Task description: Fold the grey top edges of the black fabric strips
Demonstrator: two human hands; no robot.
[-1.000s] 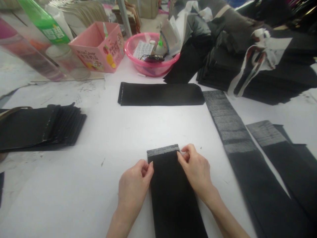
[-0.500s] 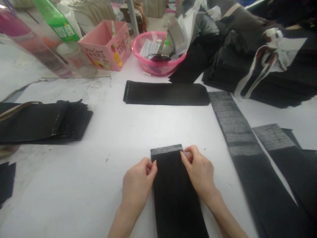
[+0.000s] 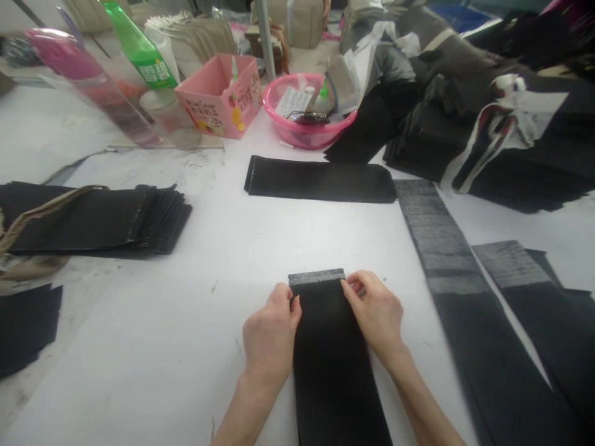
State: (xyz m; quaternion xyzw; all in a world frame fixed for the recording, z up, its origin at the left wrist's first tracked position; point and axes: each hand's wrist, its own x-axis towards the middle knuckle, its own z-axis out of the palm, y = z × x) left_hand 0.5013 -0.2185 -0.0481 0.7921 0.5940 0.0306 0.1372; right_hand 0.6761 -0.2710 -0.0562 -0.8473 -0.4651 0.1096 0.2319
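Observation:
A long black strip of sheet material (image 3: 332, 359) lies on the white tabletop in front of me, its far end edged with a grey, rough-looking band (image 3: 317, 276). My left hand (image 3: 272, 331) pinches the strip's left edge just below that band, thumb and fingertips closed. At the far right corner, my right hand (image 3: 374, 310) has its thumb and forefinger closed on the other edge. To the right are overlapping black strips (image 3: 458, 285) with grey ends. Beyond my hands a neat stack of black pieces (image 3: 320, 179) lies crosswise.
A tied bundle of black pieces (image 3: 93, 217) lies at left, with loose black pieces (image 3: 28, 328) nearer me. At the back stand a pink box (image 3: 220, 99), a pink basin (image 3: 307, 133), a green bottle (image 3: 144, 56) and a large black pile (image 3: 446, 136) with white ties.
My view has shifted slightly, so the surroundings sit further right and lower. My left hand has moved slightly up along the strip's edge; my right hand stays at its corner.

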